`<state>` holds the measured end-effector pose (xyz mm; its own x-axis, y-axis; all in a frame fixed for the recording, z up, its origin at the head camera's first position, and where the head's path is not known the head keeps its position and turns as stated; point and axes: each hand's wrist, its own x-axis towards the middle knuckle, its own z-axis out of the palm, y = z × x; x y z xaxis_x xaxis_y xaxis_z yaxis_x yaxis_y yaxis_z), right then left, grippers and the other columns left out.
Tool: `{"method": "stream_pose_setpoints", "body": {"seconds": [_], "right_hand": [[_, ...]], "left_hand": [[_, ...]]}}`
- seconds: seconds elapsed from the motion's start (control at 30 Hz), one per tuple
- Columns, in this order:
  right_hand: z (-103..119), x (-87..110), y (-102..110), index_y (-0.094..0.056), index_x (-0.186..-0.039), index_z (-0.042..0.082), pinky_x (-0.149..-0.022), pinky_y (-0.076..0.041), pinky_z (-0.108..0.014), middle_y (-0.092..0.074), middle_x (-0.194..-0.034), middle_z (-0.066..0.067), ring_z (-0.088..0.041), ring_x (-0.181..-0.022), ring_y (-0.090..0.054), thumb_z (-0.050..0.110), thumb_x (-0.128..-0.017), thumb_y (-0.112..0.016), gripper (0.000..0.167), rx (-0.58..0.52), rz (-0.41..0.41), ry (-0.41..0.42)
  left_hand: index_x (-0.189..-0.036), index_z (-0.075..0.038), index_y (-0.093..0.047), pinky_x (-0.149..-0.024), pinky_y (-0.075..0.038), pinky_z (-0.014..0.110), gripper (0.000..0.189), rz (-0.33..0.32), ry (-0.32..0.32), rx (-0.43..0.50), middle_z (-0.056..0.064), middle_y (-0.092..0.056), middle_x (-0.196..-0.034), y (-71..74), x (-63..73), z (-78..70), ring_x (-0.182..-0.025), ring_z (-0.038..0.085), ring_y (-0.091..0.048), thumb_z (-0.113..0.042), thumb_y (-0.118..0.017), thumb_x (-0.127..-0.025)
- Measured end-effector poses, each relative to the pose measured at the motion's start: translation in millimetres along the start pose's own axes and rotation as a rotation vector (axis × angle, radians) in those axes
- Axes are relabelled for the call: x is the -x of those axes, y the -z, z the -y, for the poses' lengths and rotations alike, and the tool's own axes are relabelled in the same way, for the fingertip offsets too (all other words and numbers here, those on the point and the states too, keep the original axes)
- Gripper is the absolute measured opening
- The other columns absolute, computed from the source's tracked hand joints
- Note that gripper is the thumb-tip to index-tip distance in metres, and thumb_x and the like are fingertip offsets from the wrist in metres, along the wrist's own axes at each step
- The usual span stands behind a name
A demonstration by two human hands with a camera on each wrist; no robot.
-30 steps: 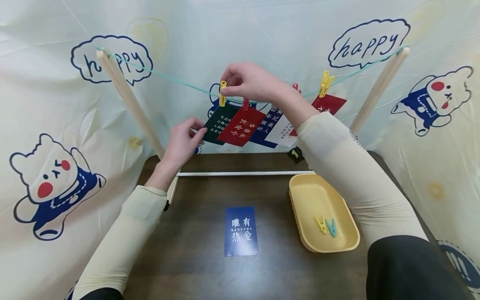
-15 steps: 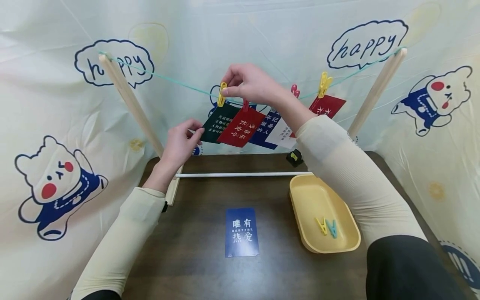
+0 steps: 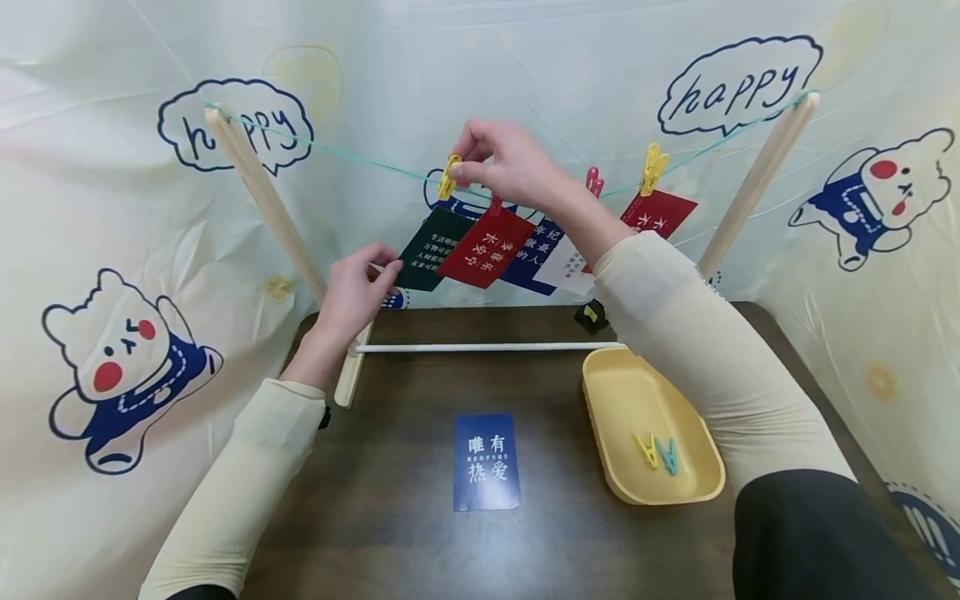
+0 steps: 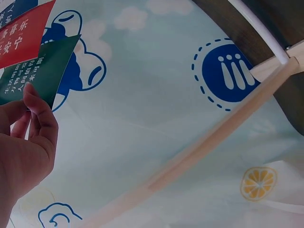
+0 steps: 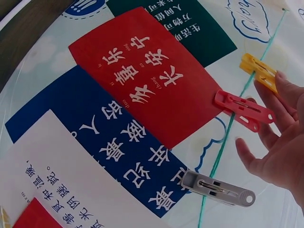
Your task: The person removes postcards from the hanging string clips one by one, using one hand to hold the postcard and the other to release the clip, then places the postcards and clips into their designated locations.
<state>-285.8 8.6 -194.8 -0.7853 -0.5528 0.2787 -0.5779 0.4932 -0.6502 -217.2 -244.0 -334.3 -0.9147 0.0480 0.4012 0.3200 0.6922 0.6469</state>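
My left hand (image 3: pixel 356 283) pinches the lower left edge of a dark green card (image 3: pixel 429 250) with white writing. Thumb and fingertips meet on its edge in the left wrist view. My right hand (image 3: pixel 504 162) pinches a yellow clothespin (image 5: pixel 259 71) at the teal string (image 5: pixel 241 95). In the right wrist view a gap shows between this clothespin and the green card (image 5: pixel 209 38). Beside it hangs a red card (image 3: pixel 487 247) under a red clothespin (image 5: pixel 243 110), overlapping the green one. A blue card (image 5: pixel 128 152) hangs from a grey clothespin (image 5: pixel 218 187).
Two wooden posts (image 3: pixel 262 200) carry the string. Further right hang a white card (image 3: pixel 562 265) and a red card under another yellow clothespin (image 3: pixel 653 169). On the table lie a blue card (image 3: pixel 486 462) and a yellow tray (image 3: pixel 637 400) holding yellow and teal clothespins (image 3: pixel 666 456).
The yellow clothespin has tilted and lifted off the green card's top edge, where it sat before. The green card has shifted slightly down and left with my left hand.
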Motion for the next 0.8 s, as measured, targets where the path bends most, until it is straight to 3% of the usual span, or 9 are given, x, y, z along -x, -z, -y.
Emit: {"method": "stream_pose_setpoints", "body": {"seconds": [0.3,0.5,0.63,0.8], "right_hand": [[4,3.9,3,-0.06,-0.12,0.008,-0.097,-0.051,-0.024,-0.072,-0.119,-0.004,-0.012,-0.11,-0.065,0.023,-0.106,-0.062,0.02,-0.007,-0.071,0.009],[5,4.4,6,-0.06,-0.121,0.008,-0.098,-0.05,-0.023,-0.072,-0.12,-0.003,-0.01,-0.114,-0.063,0.025,-0.107,-0.061,0.022,0.014,-0.096,0.004],[3,5.7,6,-0.061,-0.121,0.008,-0.098,-0.049,-0.023,-0.073,-0.12,-0.003,-0.01,-0.114,-0.063,0.025,-0.106,-0.061,0.023,0.029,-0.113,0.016],[2,9.6,5,-0.061,-0.12,0.008,-0.096,-0.05,-0.024,-0.073,-0.119,-0.003,-0.009,-0.114,-0.064,0.025,-0.106,-0.062,0.022,0.027,-0.132,0.009]], "left_hand": [[-0.12,-0.004,-0.067,-0.062,-0.05,0.013,0.018,-0.027,0.048,0.001,0.015,-0.069,-0.108,6.0,7.5,8.3,-0.073,0.031,-0.068,-0.015,-0.061,-0.107],[-0.117,-0.004,-0.065,-0.06,-0.051,0.014,0.015,-0.049,0.062,0.005,0.014,-0.068,-0.102,9.5,16.5,13.8,-0.068,0.025,-0.068,-0.013,-0.061,-0.106],[-0.114,-0.004,-0.062,-0.056,-0.052,0.02,0.014,-0.027,0.088,0.019,0.014,-0.066,-0.097,11.1,25.4,19.0,-0.064,0.02,-0.066,-0.015,-0.059,-0.107],[-0.115,-0.003,-0.059,-0.052,-0.052,0.025,0.016,0.025,0.114,0.018,0.014,-0.064,-0.095,11.0,38.1,26.7,-0.065,0.021,-0.067,-0.017,-0.057,-0.108]]}}
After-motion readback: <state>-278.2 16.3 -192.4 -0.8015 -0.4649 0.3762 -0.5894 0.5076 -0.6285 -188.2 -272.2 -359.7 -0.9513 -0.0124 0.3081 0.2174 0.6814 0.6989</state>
